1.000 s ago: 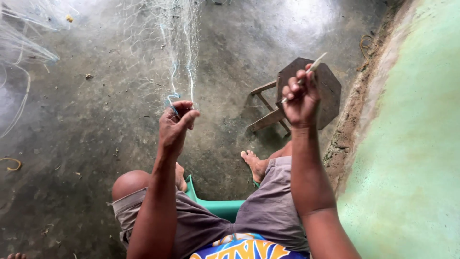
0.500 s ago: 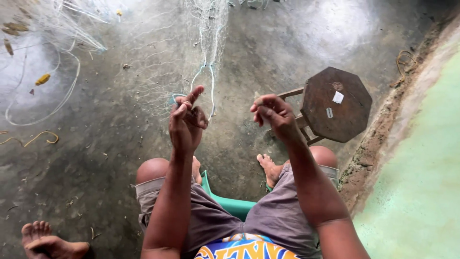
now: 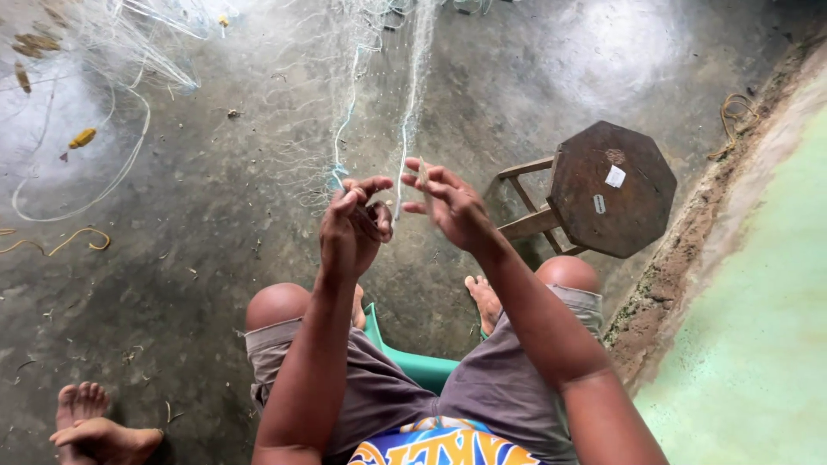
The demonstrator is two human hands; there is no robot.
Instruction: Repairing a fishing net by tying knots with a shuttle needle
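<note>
Net (image 3: 379,77) hanging before us, our left hand (image 3: 351,231) pinched shut on its strands, our right hand (image 3: 452,207) half open just beside, wooden stool (image 3: 612,189) near.

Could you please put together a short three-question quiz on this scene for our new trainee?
1. True or false: the octagonal wooden stool stands on the person's left side.
2. What is the left hand pinching? A) a yellow float B) the fine fishing net C) the green chair seat
3. Whose bare feet show at the lower left corner?

Key:
1. False; it stands to the right, near the right hand.
2. B; the net's strands hang down to that hand.
3. Another person's; the wearer's own feet lie between the knees.
</note>
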